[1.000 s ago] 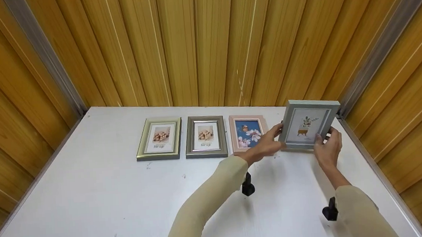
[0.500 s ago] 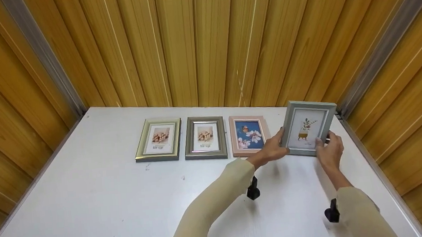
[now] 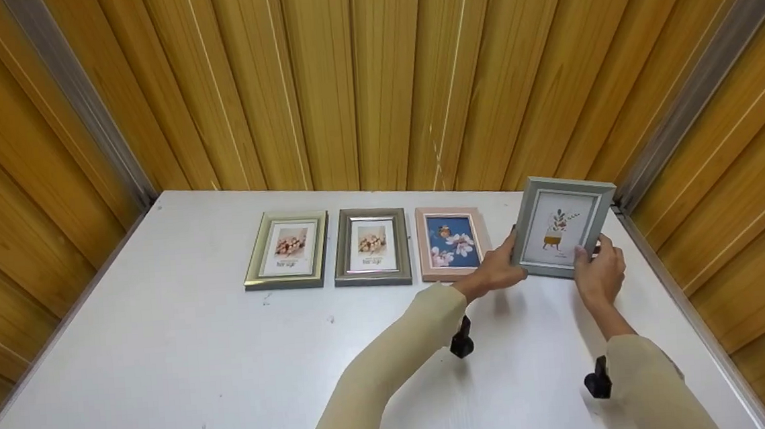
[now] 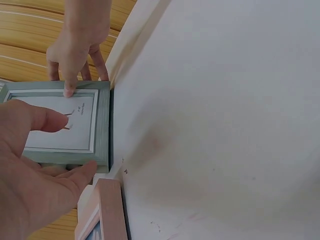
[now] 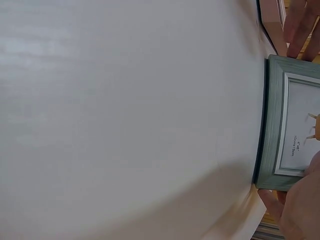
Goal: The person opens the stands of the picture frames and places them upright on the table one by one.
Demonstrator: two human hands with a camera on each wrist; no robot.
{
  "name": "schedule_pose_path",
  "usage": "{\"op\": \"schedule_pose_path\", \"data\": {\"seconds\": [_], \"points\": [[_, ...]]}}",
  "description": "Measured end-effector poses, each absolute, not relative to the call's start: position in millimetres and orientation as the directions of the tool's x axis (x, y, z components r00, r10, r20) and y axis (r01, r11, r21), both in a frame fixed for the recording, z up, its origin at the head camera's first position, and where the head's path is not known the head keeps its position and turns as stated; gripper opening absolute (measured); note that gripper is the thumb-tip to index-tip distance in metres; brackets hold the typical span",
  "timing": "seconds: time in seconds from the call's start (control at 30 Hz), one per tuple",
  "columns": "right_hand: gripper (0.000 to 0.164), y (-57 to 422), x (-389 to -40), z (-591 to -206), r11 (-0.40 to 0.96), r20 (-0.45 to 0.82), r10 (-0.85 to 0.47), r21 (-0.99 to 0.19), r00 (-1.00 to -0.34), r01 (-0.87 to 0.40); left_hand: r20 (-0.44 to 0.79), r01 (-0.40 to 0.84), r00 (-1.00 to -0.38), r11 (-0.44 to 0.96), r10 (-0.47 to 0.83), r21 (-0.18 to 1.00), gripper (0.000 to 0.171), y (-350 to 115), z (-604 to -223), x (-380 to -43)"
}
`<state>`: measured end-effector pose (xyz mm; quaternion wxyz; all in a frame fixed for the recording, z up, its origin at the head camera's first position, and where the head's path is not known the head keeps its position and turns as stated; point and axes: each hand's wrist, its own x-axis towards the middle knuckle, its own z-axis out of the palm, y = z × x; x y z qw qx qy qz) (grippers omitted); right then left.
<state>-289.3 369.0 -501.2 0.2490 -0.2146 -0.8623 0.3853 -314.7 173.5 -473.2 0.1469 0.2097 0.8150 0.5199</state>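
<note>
A grey-green picture frame [image 3: 528, 231] with a potted-plant print leans back at the right end of the white table, its lower edge at or just above the surface. My left hand [image 3: 502, 270] grips its left side; in the left wrist view the left thumb [image 4: 50, 120] reaches over the front. On the lower right side my right hand [image 3: 600, 276] pinches the frame, thumb on the front and fingers around the edge. Close by on the left lies a pink frame [image 3: 428, 238] with a blossom picture, partly behind my left hand.
A dark grey-brown frame [image 3: 341, 251] and a gold-green frame [image 3: 256, 253] lie flat further left, in one row with the pink one. Yellow wood-patterned walls [image 3: 373, 80] stand behind and at both sides of the white table [image 3: 197, 362]. Black wrist mounts [image 3: 461, 340] hang under the forearms.
The grey-green frame has come down slightly toward me at its lower edge and changed tilt a little. My left hand has shifted slightly right with it; both hands keep their hold.
</note>
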Motion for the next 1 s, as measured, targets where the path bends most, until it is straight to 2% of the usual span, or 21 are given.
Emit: {"op": "schedule_pose_path", "data": {"seconds": [0.27, 0.5, 0.6, 0.73, 0.87, 1.0], "points": [[0.046, 377, -288, -495, 0.644, 0.268, 0.525, -0.746, -0.808, 0.171, -0.016, 0.195, -0.855, 0.349, 0.518, 0.916, 0.093, 174, -472, -315], [0.049, 388, -283, -494, 0.725, 0.214, 0.437, -0.658, -0.873, 0.201, -0.064, 0.144, -0.864, 0.367, 0.5, 0.919, 0.085, 170, -475, -311], [0.051, 392, -276, -490, 0.775, 0.124, 0.378, -0.584, -0.917, 0.24, -0.096, 0.124, -0.874, 0.409, 0.477, 0.904, 0.081, 164, -477, -309], [0.049, 397, -265, -480, 0.837, -0.076, 0.26, -0.479, -0.963, 0.264, -0.06, 0.179, -0.879, 0.442, 0.474, 0.879, 0.074, 152, -475, -308], [0.041, 396, -258, -464, 0.845, -0.277, 0.175, -0.45, -0.945, 0.289, -0.02, 0.241, -0.87, 0.46, 0.493, 0.854, 0.07, 134, -465, -309], [0.033, 383, -257, -449, 0.841, -0.366, 0.087, -0.472, -0.927, 0.265, 0.0, 0.27, -0.873, 0.483, 0.487, 0.833, 0.067, 115, -456, -314]]}}
